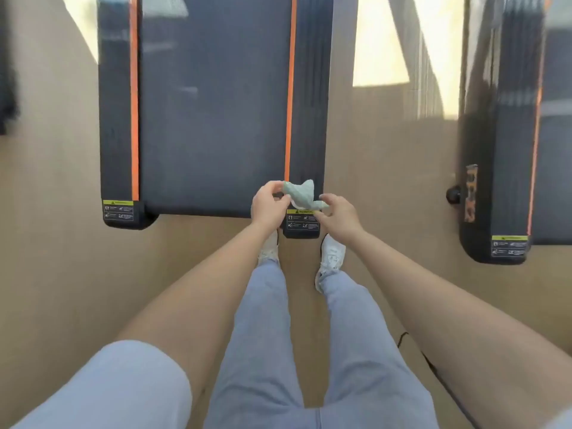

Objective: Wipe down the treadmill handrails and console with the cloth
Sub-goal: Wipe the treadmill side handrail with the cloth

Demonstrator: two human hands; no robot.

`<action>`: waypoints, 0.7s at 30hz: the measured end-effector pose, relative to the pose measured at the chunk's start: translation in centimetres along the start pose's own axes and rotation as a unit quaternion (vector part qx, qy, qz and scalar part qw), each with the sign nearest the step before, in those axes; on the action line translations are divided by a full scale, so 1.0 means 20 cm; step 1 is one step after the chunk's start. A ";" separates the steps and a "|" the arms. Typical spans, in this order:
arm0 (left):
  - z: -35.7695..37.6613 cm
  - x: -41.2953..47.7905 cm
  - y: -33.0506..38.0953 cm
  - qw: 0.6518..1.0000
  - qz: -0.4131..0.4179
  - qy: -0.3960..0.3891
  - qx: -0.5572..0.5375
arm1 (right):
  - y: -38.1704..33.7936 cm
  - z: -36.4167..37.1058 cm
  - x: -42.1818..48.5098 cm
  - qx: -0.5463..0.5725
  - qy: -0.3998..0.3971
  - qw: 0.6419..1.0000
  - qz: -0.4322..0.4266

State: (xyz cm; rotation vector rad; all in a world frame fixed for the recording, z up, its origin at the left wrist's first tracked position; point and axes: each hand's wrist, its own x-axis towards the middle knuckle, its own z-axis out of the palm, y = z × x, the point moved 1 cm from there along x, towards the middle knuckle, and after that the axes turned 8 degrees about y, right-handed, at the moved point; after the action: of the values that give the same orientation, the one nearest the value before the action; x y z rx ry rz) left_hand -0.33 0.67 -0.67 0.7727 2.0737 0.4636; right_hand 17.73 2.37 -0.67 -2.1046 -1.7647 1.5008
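While the person stands on the tan floor (62,274) in pale grey-blue trousers (263,351) and white trainers (331,258), toes just short of the machine's rear edge, 2 bare arms reach forward over them. The left hand (267,209) and the right hand (339,218) each pinch 1 end of a small crumpled pale green cloth (299,192), so both grips are closed on it. It hangs in the air between them, above the rear right corner of the dark grey treadmill with orange stripes (216,103). Held this way, it is probably being spread or refolded to give a clean wiping face. Handrails and console are out of view, so wiping seems not yet begun. Another black treadmill (510,150) stands apart to the right.
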 end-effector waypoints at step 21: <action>-0.14 0.04 0.18 0.971 0.168 -0.093 0.143 | -0.12 -0.04 0.00 0.036 0.106 0.994 -0.016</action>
State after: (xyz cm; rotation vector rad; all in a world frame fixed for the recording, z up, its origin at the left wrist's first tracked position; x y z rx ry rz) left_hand -1.64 3.87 2.46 1.3005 1.8591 0.2612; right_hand 16.47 3.63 1.01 -2.0998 -1.6372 1.2604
